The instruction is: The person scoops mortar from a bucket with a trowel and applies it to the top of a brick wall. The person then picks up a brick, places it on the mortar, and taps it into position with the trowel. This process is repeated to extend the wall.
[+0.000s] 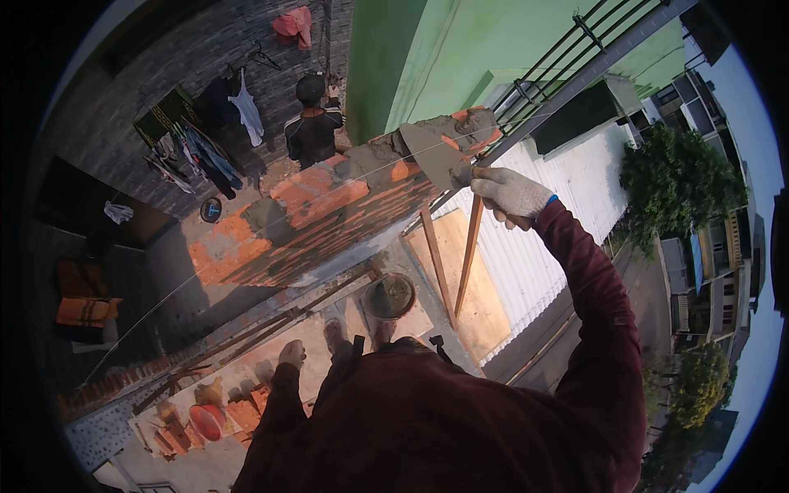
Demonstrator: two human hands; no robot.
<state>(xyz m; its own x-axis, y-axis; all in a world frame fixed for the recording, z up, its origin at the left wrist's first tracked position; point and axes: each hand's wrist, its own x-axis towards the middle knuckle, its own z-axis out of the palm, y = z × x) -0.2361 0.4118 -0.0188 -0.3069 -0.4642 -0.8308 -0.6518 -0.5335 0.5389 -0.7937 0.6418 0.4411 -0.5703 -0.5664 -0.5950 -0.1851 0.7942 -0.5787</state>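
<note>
My right hand (509,193), in a pale knit glove, grips the handle of a metal trowel (436,156). The blade rests at the right end of a red brick wall (312,201) with grey mortar on its top. A taut string crosses over the bricks. My left hand (292,355) is low at the lower left, bare and empty, its fingers loosely apart. A bucket of grey mortar (389,296) stands by my feet on the ledge.
A person (314,127) is behind the wall, near hanging clothes (245,107). Red bricks and a red bowl (207,421) lie at lower left. Wooden battens, a plywood board (481,316) and white corrugated roofing (575,197) are right. Metal bars (600,45) rise upper right; a street lies below.
</note>
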